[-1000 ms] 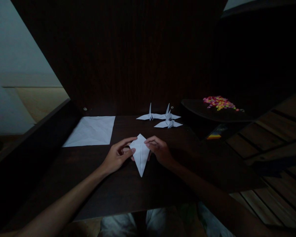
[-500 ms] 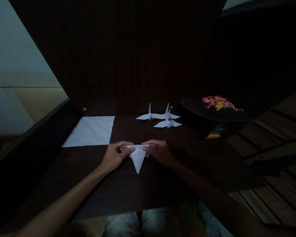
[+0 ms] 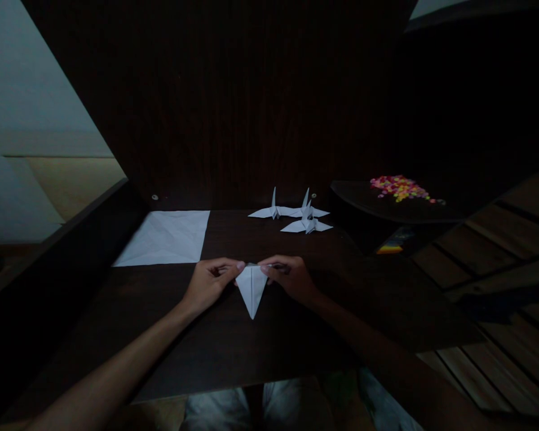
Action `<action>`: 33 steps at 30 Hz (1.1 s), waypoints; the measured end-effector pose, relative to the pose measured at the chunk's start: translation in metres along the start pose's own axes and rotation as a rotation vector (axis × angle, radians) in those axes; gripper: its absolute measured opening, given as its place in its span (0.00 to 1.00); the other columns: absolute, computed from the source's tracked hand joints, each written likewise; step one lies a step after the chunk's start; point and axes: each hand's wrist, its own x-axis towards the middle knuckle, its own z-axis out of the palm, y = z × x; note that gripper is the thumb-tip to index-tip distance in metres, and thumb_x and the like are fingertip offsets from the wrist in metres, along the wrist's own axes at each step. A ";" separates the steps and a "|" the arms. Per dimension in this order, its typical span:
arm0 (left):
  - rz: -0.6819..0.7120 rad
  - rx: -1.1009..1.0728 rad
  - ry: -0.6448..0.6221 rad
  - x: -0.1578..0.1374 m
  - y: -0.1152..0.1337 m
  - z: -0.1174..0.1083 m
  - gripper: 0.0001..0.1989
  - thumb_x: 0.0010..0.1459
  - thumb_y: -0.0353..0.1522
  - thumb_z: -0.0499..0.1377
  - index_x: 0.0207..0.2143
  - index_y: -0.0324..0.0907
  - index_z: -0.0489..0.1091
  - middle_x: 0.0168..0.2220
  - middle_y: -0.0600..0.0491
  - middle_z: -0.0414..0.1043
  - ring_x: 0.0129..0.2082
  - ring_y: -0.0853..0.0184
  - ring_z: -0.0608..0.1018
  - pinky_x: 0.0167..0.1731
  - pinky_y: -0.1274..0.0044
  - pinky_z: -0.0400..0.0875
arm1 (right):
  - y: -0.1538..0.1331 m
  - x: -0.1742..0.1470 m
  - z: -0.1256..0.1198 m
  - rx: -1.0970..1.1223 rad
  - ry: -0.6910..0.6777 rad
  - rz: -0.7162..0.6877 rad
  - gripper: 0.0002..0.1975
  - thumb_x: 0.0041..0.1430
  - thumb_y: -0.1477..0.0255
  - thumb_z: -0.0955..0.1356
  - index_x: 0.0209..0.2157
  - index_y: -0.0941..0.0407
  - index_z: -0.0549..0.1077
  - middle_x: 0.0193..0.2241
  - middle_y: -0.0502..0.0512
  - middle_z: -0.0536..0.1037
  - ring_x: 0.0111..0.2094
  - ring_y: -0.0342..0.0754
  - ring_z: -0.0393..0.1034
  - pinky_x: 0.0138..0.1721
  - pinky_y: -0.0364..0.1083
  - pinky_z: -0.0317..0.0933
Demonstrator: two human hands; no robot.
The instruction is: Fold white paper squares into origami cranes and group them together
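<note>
Pinching folded paper (image 3: 252,290), left hand (image 3: 209,284), right hand (image 3: 294,279); colourful object (image 3: 390,248), markings unreadable

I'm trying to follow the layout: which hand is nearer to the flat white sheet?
Left. The left hand is close to the near right corner of the flat white sheet; the right hand is farther off to the right, across the folded paper.
</note>
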 end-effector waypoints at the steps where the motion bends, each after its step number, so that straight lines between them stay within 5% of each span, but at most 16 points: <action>1: -0.010 -0.015 -0.001 0.001 0.000 0.000 0.11 0.49 0.38 0.65 0.30 0.38 0.78 0.24 0.51 0.78 0.24 0.67 0.76 0.25 0.79 0.69 | 0.000 0.001 0.001 0.046 -0.010 0.018 0.11 0.53 0.65 0.69 0.33 0.58 0.78 0.29 0.54 0.79 0.26 0.45 0.73 0.24 0.42 0.68; 11: -0.132 -0.268 -0.077 0.001 -0.001 -0.005 0.12 0.45 0.31 0.64 0.35 0.38 0.78 0.29 0.52 0.79 0.26 0.66 0.76 0.27 0.78 0.68 | -0.004 0.003 -0.003 0.289 -0.005 0.161 0.12 0.43 0.70 0.71 0.34 0.57 0.79 0.27 0.53 0.79 0.24 0.45 0.72 0.23 0.43 0.67; 15: -0.117 -0.335 -0.103 0.001 -0.002 -0.007 0.17 0.42 0.25 0.60 0.38 0.39 0.77 0.37 0.50 0.79 0.36 0.62 0.77 0.34 0.76 0.68 | -0.006 0.003 -0.007 0.304 0.012 0.136 0.15 0.41 0.75 0.68 0.34 0.56 0.79 0.33 0.54 0.81 0.32 0.48 0.73 0.29 0.43 0.65; 21: -0.129 -0.411 -0.135 0.000 0.000 -0.007 0.21 0.40 0.24 0.60 0.41 0.38 0.76 0.40 0.48 0.78 0.43 0.56 0.76 0.36 0.74 0.67 | -0.002 0.002 -0.006 0.368 -0.010 0.159 0.22 0.39 0.77 0.66 0.41 0.55 0.77 0.42 0.55 0.79 0.25 0.45 0.69 0.21 0.41 0.58; 26: -0.149 -0.398 -0.169 -0.001 0.002 -0.006 0.19 0.42 0.28 0.66 0.41 0.38 0.76 0.39 0.47 0.79 0.41 0.57 0.77 0.36 0.74 0.68 | -0.003 0.004 -0.008 0.364 -0.052 0.127 0.16 0.38 0.76 0.71 0.35 0.55 0.78 0.35 0.54 0.79 0.34 0.48 0.71 0.32 0.43 0.61; 33: -0.144 -0.402 -0.188 0.000 -0.001 -0.003 0.21 0.42 0.28 0.68 0.42 0.39 0.75 0.40 0.47 0.78 0.42 0.59 0.77 0.40 0.74 0.68 | -0.001 0.004 -0.010 0.163 -0.038 0.092 0.11 0.42 0.69 0.73 0.32 0.56 0.78 0.23 0.49 0.73 0.23 0.41 0.62 0.24 0.40 0.53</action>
